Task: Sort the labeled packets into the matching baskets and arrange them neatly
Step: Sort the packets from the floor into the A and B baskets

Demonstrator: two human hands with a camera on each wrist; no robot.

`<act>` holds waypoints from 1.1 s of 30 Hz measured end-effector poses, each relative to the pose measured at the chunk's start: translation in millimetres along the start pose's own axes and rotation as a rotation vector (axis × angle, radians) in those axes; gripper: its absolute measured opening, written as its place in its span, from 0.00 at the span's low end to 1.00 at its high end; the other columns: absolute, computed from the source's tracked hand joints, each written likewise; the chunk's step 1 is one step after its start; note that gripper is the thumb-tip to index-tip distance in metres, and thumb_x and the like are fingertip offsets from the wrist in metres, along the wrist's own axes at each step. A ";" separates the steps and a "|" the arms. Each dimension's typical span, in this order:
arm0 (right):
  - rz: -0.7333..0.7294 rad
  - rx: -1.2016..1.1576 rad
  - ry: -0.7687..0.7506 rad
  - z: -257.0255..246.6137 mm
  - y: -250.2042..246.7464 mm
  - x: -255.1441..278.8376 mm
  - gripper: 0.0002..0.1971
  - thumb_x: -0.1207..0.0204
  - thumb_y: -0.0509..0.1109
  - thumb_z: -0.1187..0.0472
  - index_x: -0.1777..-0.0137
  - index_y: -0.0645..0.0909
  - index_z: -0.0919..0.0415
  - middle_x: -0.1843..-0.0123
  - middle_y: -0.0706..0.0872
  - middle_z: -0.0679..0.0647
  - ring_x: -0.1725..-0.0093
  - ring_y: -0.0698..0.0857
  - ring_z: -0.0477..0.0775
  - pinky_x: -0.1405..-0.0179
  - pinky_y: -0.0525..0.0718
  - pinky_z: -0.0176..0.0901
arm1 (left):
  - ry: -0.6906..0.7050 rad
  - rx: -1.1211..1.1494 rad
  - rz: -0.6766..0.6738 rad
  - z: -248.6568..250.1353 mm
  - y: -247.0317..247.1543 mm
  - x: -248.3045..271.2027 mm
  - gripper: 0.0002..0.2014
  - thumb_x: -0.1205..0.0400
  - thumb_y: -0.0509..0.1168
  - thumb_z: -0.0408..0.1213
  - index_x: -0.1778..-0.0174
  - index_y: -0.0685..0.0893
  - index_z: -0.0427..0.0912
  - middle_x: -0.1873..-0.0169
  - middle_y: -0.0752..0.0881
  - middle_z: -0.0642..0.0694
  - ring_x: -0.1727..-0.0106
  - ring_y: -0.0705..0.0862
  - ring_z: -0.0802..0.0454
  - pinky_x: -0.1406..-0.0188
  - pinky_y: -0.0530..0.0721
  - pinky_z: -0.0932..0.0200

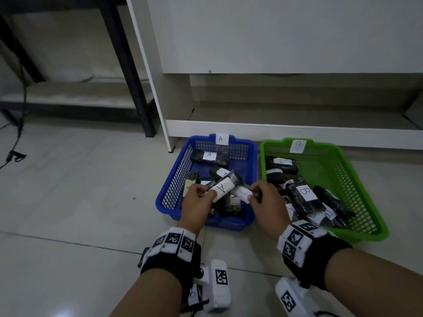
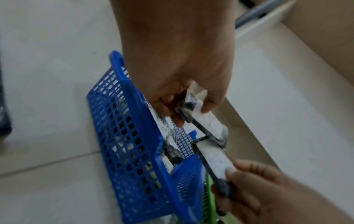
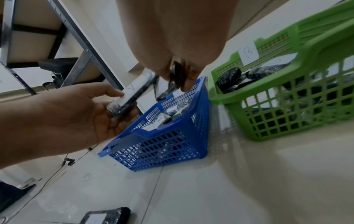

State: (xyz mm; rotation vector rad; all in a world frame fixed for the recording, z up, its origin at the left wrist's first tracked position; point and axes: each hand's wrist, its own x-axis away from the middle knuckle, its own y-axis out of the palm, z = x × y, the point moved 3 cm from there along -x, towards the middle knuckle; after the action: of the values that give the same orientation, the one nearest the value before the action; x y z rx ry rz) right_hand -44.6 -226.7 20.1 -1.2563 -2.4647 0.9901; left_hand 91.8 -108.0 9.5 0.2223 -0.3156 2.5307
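A blue basket (image 1: pixel 250 154) tagged A stands on the floor with a green basket (image 1: pixel 366 179) tagged B to its right. Both hold several black packets with white labels. My left hand (image 1: pixel 201 195) pinches a black packet labelled A (image 1: pixel 225 187) above the blue basket (image 2: pixel 134 151). My right hand (image 1: pixel 263 197) grips a second black packet with a white label (image 1: pixel 242 194), its tip close to the first. In the left wrist view the two packets (image 2: pixel 208 125) (image 2: pixel 216 160) meet end to end. The right wrist view shows both packets (image 3: pixel 132 92) (image 3: pixel 175 78) over the blue basket (image 3: pixel 168 142).
A white cabinet (image 1: pixel 274 131) stands right behind the baskets, with a black table leg (image 1: pixel 130 72) and a cable (image 1: pixel 20 124) to the left. One more black packet (image 3: pixel 107 216) lies on the tiled floor near me. The green basket (image 3: pixel 287 98) sits beside the blue one.
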 end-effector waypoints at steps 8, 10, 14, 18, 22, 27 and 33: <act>-0.346 0.433 -0.294 1.4 38.4 6.5 0.10 0.20 0.60 0.63 0.41 0.77 0.58 0.41 0.79 0.55 0.41 0.78 0.58 0.46 0.75 0.46 | 0.205 -0.850 0.029 -16.5 -4.9 -17.6 0.11 0.22 0.66 0.52 0.56 0.76 0.49 0.56 0.87 0.48 0.51 0.85 0.46 0.44 0.80 0.50; -0.301 0.547 -0.361 4.3 40.3 4.7 0.10 0.20 0.59 0.61 0.43 0.79 0.54 0.44 0.83 0.52 0.39 0.74 0.58 0.45 0.68 0.48 | 0.211 -0.916 -0.026 -14.7 -2.6 -24.8 0.11 0.23 0.67 0.54 0.55 0.80 0.50 0.54 0.87 0.48 0.50 0.84 0.47 0.45 0.82 0.51; -0.284 0.600 -0.252 12.0 36.1 -11.1 0.11 0.22 0.61 0.62 0.42 0.79 0.51 0.44 0.84 0.52 0.38 0.70 0.56 0.45 0.62 0.50 | 0.259 -1.040 -0.076 -9.9 0.5 -34.8 0.09 0.22 0.69 0.44 0.48 0.86 0.47 0.46 0.82 0.44 0.45 0.82 0.46 0.46 0.81 0.53; -0.321 0.551 -0.245 18.9 38.7 -19.9 0.12 0.21 0.63 0.62 0.41 0.81 0.55 0.39 0.76 0.54 0.36 0.72 0.57 0.41 0.63 0.47 | 0.274 -1.045 -0.002 -15.5 -0.1 -32.5 0.10 0.19 0.65 0.40 0.44 0.85 0.44 0.46 0.84 0.42 0.46 0.84 0.45 0.49 0.81 0.54; -0.316 0.505 -0.263 19.8 41.3 -22.2 0.12 0.23 0.63 0.68 0.44 0.82 0.58 0.42 0.79 0.54 0.38 0.77 0.56 0.39 0.65 0.44 | 0.219 -1.016 -0.106 -16.6 -0.4 -38.3 0.09 0.21 0.67 0.41 0.48 0.89 0.44 0.49 0.88 0.42 0.48 0.85 0.45 0.51 0.83 0.55; -0.421 0.637 -0.267 24.2 41.7 -21.4 0.19 0.25 0.58 0.72 0.41 0.82 0.53 0.38 0.80 0.49 0.32 0.74 0.52 0.26 0.55 0.56 | 0.212 -1.035 -0.232 -22.4 0.1 -40.4 0.20 0.18 0.61 0.54 0.70 0.84 0.44 0.68 0.84 0.44 0.63 0.84 0.47 0.59 0.82 0.57; -0.490 0.749 -0.302 18.8 38.2 -16.5 0.20 0.23 0.60 0.65 0.31 0.76 0.56 0.23 0.66 0.55 0.21 0.57 0.59 0.28 0.57 0.61 | 0.303 -1.064 -0.180 -23.7 0.1 -32.1 0.20 0.17 0.55 0.57 0.56 0.86 0.48 0.64 0.85 0.46 0.57 0.85 0.45 0.57 0.84 0.54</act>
State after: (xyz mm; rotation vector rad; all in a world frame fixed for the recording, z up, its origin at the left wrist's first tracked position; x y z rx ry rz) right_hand -18.4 -232.7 -16.8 -0.2697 -2.0599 1.7805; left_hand 116.0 -118.4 -20.5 -0.5113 -1.3508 1.8621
